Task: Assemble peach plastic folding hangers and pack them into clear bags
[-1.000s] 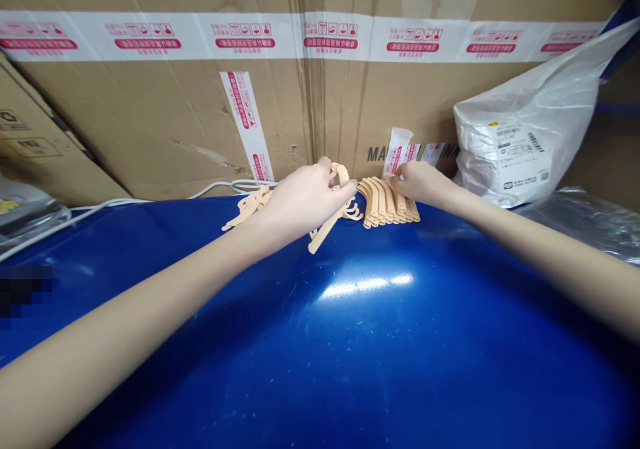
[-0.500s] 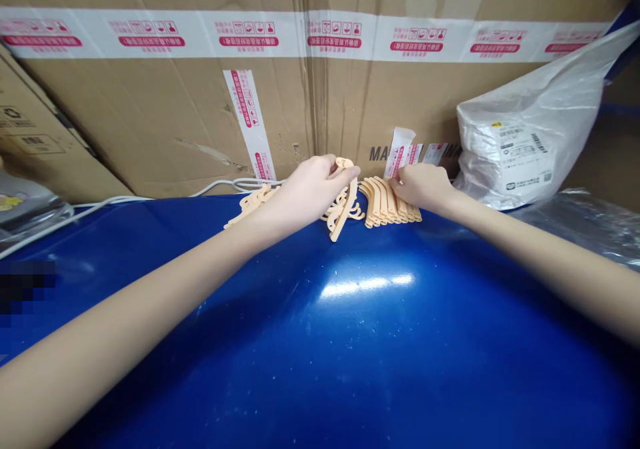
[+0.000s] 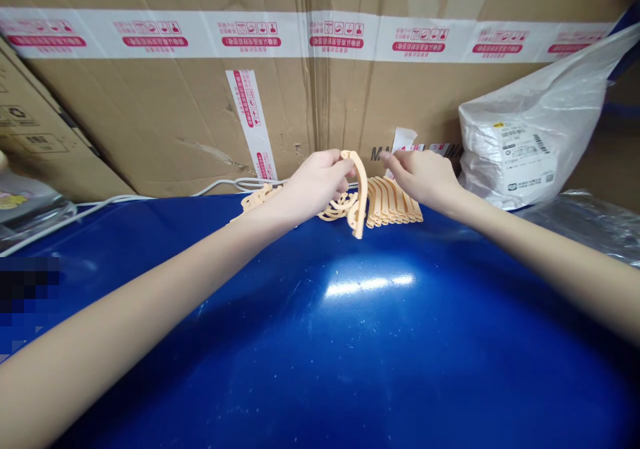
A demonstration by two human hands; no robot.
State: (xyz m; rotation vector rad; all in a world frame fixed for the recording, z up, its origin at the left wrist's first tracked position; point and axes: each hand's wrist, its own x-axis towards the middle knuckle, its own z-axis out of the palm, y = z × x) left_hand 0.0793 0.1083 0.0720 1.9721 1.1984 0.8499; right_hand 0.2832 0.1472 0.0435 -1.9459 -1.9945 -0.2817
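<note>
My left hand [image 3: 320, 181] is closed on a beige plastic folding hanger [image 3: 362, 199], pinching it near its top end. The curved piece hangs down from the fingers, tilted slightly, with a ring-like part at its lower left. My right hand [image 3: 427, 177] is held just above a neat row of similar folded hangers [image 3: 393, 202], its thumb and forefinger pointing left toward the held one. Nothing shows between its fingers. Behind and beneath my left hand lie loose beige hangers [image 3: 337, 208], and more hangers [image 3: 260, 197] sit left of the wrist, partly hidden by the arm.
The blue table surface [image 3: 320, 356] stretches in front. A large taped cardboard box [image 3: 170, 122] stands along the back. A white plastic bag [image 3: 530, 136] with a label is at the right, near clear plastic wrap [image 3: 590, 222]. A white cable [image 3: 215, 184] runs along the back edge.
My left hand has brought the hanger slightly right and turned it more upright, close to the row. My right hand has lifted off the row and its fingers have moved up and left.
</note>
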